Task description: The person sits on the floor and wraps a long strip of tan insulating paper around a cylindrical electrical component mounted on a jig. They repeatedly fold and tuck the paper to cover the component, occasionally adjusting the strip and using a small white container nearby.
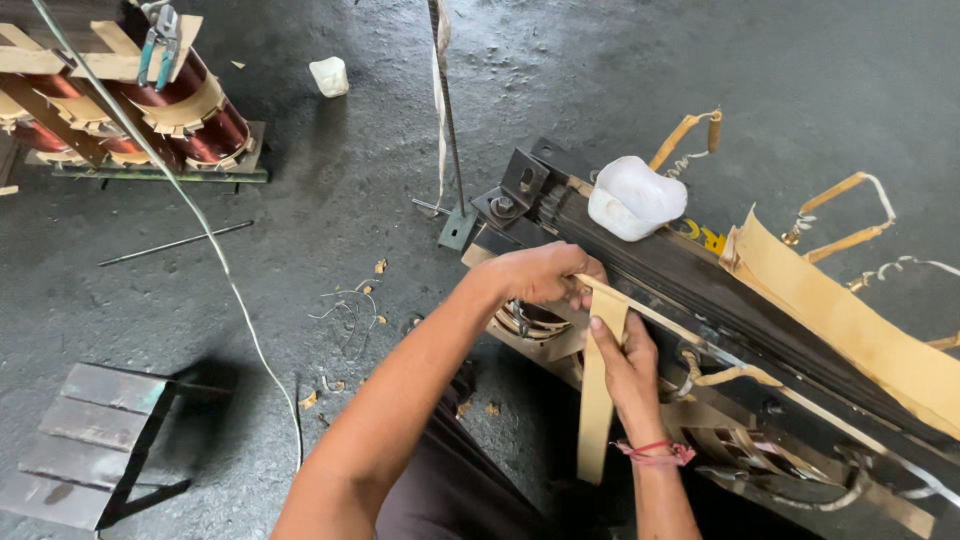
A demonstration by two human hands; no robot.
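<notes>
Left hand (545, 275) pinches tan insulating strip (597, 400) against the black laminated core (680, 270); right hand (625, 365) pinches it lower. Strip apparently only partly seated; tail hangs loose.

Over on the grey concrete floor (300, 200) sits a second copper-wound coil assembly (130, 110), with blue-handled pliers (160, 45) resting on top of it (wooden slats run across the windings). A thin metal rod (175, 243) lies just in front, a small metal stool (95, 440) stands nearer, and a pale cord (215, 255) trails between them. A crumpled white lump (329, 76) sits further back, well apart.
</notes>
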